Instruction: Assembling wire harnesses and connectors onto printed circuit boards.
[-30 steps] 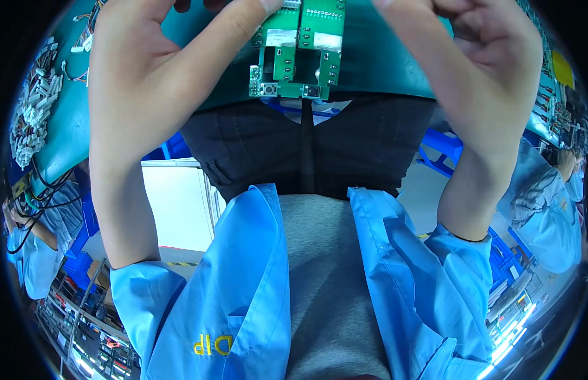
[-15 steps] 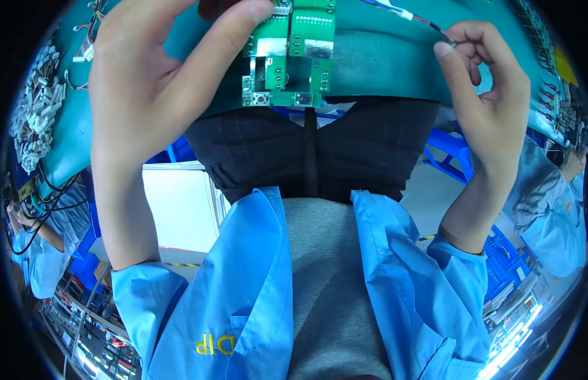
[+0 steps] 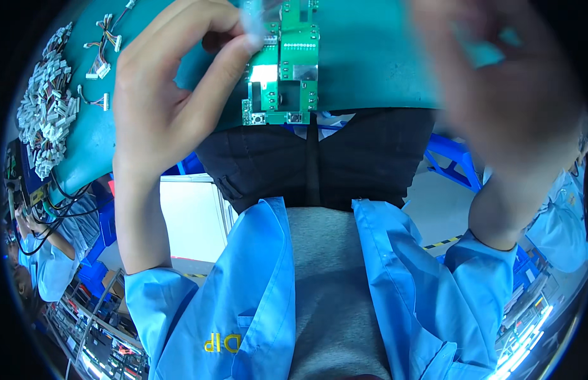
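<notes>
A green circuit board, made of joined sections with small black parts and push buttons, lies at the table's front edge and juts over my lap. My left hand is closed at the board's left edge, thumb and forefinger pinched beside a white connector. Something pale and blurred shows at these fingertips; its kind is unclear. Off to the right, my right hand is raised over the table and smeared by motion. Its fingers, and anything in them, cannot be made out.
On the left of the green table mat lies a heap of white-plugged cables. Several loose cable harnesses lie beside it. Black cords hang at the left edge. Other people in blue sit at both sides.
My right hand, earlier pinching a thin wired cable, has moved outward and blurred; the cable no longer shows there. My left thumb sits slightly lower along the board. The view has shifted a little.
</notes>
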A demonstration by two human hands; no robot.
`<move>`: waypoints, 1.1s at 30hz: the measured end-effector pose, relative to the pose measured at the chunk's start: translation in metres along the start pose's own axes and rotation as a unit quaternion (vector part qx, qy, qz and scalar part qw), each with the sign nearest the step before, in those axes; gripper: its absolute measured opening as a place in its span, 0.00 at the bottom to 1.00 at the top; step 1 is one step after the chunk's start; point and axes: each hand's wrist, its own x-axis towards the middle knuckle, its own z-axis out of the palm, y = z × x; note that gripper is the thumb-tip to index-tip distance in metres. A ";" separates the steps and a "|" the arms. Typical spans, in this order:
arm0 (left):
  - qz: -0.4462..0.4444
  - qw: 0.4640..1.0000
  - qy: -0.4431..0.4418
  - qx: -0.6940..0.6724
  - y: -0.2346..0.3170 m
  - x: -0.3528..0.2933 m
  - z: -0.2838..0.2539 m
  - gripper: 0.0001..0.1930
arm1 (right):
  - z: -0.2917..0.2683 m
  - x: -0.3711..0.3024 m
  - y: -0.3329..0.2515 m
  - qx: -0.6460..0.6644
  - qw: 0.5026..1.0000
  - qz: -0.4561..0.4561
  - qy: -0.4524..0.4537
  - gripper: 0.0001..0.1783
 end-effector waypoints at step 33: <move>-0.022 0.992 0.116 -0.043 0.000 -0.001 0.021 0.05 | 0.035 0.019 -0.019 -0.025 0.976 0.038 -0.213 0.04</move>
